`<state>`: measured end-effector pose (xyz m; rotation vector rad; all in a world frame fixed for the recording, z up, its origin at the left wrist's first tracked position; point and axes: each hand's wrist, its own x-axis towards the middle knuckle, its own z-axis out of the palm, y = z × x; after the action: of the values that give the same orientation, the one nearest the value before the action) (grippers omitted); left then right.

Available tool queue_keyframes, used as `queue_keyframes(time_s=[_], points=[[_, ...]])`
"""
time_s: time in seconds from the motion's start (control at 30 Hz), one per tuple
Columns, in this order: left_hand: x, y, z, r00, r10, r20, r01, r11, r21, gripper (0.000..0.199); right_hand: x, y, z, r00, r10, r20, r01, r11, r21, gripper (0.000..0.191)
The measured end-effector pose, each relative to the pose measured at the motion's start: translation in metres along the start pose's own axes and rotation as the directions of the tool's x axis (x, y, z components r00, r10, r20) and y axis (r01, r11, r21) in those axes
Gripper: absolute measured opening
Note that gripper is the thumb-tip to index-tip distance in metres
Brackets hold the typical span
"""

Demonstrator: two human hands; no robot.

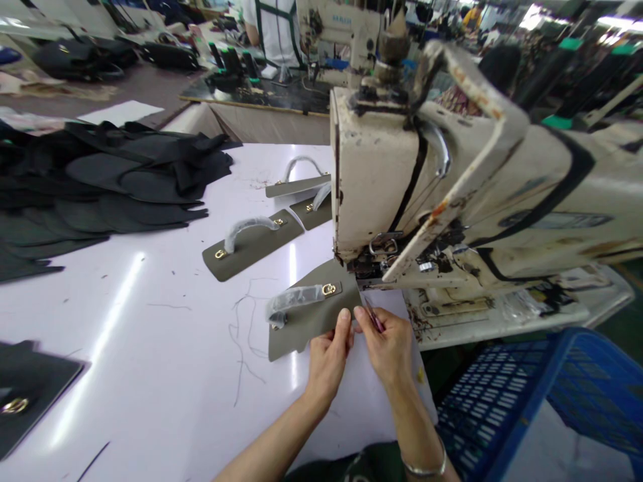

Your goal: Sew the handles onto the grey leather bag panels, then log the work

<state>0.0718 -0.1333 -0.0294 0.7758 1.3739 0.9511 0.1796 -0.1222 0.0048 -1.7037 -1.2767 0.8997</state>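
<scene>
Silver bangle (pixel 426 472) on R wrist (pixel 418 442), forearms (pixel 281 435) bare, dk grn clothing (pixel 372 463)

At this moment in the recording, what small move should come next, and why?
Probably a slight, level guiding of the olive panel along the sewing machine: its far edge comes up to the machine's lower end, the left hand pinches its near edge, and the right hand, gripping a pink tool, sits close beside.

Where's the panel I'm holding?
Head view, just below centre: the panel is mostly left of the sewing machine, left hand and right hand at its near edge.
</scene>
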Motion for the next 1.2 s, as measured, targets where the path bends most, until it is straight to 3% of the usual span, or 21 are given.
queue_keyframes(time_s=[0.07,0.13,0.17,0.23,0.3,0.37,0.47,0.6,0.8,1.0,1.2], points=[[-0.011,0.007,-0.017,0.984,0.027,0.176,-0.048,0.992,0.113,0.06,0.0,0.003,0.002,1.0,0.029,-0.008,-0.029,0.998,0.06,0.044],[-0.022,0.013,-0.041,0.966,0.171,0.192,-0.217,0.944,0.25,0.056,0.001,0.008,0.005,0.998,0.06,-0.01,-0.059,0.993,0.106,0.043],[-0.027,0.016,-0.053,0.947,0.286,0.144,-0.319,0.884,0.342,0.052,0.002,0.01,0.006,0.998,0.065,-0.015,-0.063,0.99,0.125,0.043],[-0.028,0.02,-0.073,0.851,0.519,0.085,-0.475,0.691,0.545,0.037,0.004,0.015,0.007,0.997,0.071,-0.016,-0.067,0.982,0.175,0.043],[-0.018,0.026,-0.083,0.773,0.618,0.144,-0.529,0.501,0.685,0.025,0.005,0.017,0.009,0.996,0.084,-0.006,-0.08,0.968,0.24,0.043],[0.001,0.032,-0.082,0.776,0.587,0.232,-0.528,0.404,0.747,0.038,0.005,0.017,0.011,0.993,0.115,0.002,-0.11,0.946,0.306,0.044],[0.035,0.049,-0.069,0.781,0.528,0.333,-0.563,0.366,0.741,0.055,0.005,0.017,0.014,0.986,0.166,0.019,-0.159,0.9,0.406,0.044],[0.063,0.084,-0.055,0.729,0.514,0.452,-0.64,0.276,0.717,0.047,0.003,0.021,0.019,0.985,0.17,0.022,-0.161,0.875,0.456,0.043],[0.072,0.107,-0.047,0.74,0.474,0.477,-0.614,0.186,0.767,0.042,0.001,0.023,0.022,0.985,0.171,0.009,-0.156,0.873,0.463,0.041],[0.081,0.109,-0.046,0.756,0.457,0.469,-0.599,0.195,0.777,0.047,0.005,0.022,0.024,0.992,0.128,0.018,-0.122,0.881,0.458,0.041],[0.096,0.11,-0.054,0.775,0.349,0.527,-0.623,0.282,0.73,0.048,0.012,0.022,0.029,0.992,0.126,-0.029,-0.102,0.897,0.429,0.043]])
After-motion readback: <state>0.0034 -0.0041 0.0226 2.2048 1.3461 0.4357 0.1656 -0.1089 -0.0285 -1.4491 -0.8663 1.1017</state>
